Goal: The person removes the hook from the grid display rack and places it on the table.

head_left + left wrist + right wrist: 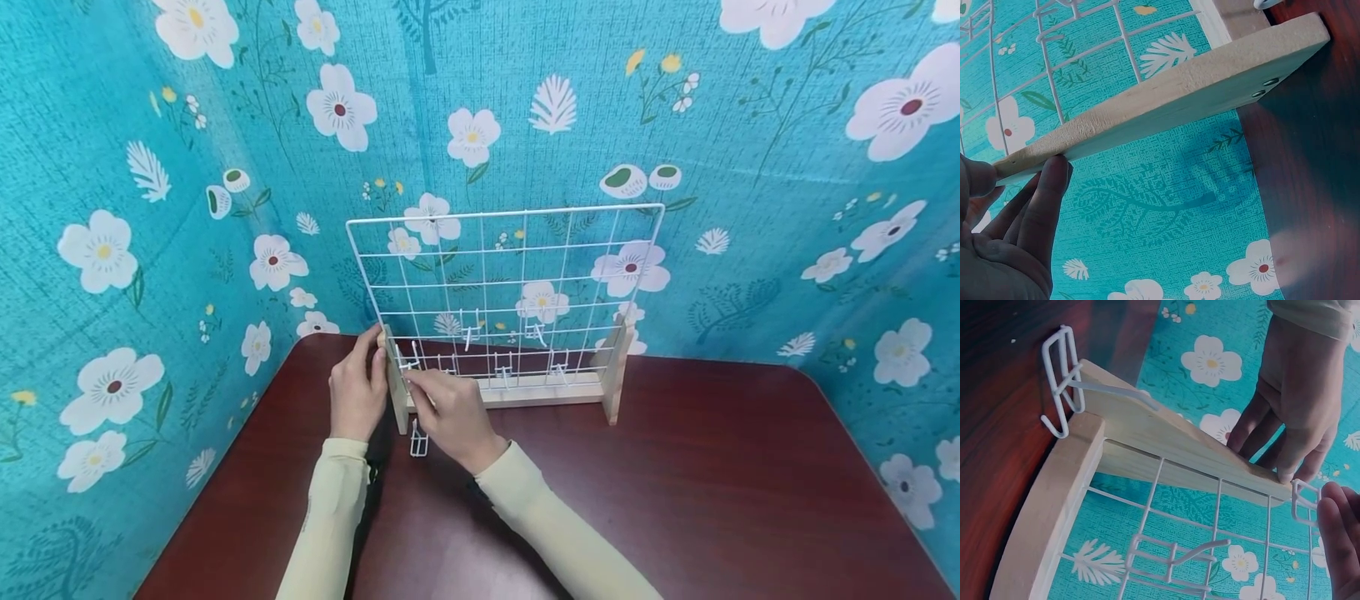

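- At the grid's [482, 286] left side, the right hand [453, 414] pinches the held hook [1295, 500] between thumb and finger.
- From those fingertips, the held hook points away towards the grid, just beside the left post [395, 387]. The fingers hide part of it, so I cannot tell its full long axis or whether it sits over a wire.
- Left of it, the left hand [358, 390] grips the left post near its top, thumb on one side, fingers on the other; the right hand is nearer the held hook.
- Below the right hand, by the left post's foot, the loose hook [418, 442] rests on the table [675, 467], nearer its left edge than its right.
- Further right, hung hooks [471, 329] sit on the grid, two higher and three lower.
- Near the table's far edge stand the base bar [540, 396] and right post [619, 367]; flowered cloth [525, 167] hangs behind.
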{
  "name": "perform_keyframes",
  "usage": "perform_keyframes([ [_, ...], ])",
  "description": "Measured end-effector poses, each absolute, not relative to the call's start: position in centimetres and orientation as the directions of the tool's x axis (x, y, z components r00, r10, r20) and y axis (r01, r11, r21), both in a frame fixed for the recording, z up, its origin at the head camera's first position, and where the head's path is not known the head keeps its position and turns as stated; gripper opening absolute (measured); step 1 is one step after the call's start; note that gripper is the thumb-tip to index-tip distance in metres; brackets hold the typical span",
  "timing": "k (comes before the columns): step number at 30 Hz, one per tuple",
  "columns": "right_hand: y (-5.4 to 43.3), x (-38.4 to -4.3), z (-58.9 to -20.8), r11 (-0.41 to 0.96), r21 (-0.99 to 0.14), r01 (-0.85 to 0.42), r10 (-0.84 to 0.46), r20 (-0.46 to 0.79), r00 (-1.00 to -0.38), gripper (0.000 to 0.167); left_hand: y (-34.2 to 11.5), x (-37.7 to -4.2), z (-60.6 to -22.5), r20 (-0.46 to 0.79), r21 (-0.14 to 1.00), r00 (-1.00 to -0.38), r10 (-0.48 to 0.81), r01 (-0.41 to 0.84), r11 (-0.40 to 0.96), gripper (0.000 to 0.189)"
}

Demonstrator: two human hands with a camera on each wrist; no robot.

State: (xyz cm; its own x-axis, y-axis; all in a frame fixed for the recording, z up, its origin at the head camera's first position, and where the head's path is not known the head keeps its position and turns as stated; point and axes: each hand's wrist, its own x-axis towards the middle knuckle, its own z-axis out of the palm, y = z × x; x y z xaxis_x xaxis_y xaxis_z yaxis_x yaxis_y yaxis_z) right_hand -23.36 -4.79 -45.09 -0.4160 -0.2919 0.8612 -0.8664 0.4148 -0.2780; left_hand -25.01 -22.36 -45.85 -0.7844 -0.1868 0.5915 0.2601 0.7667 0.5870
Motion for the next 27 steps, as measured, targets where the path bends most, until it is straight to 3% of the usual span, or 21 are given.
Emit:
perform_keyframes([
  [27,-3.8,-23.0,-46.2,0.429,-0.235,-0.872,-0.337,0.854,-0.396,0.013,-22.3,-25.1,-45.6,0.612,0.578,-0.769,-0.184,0.278,0.767,0.04],
])
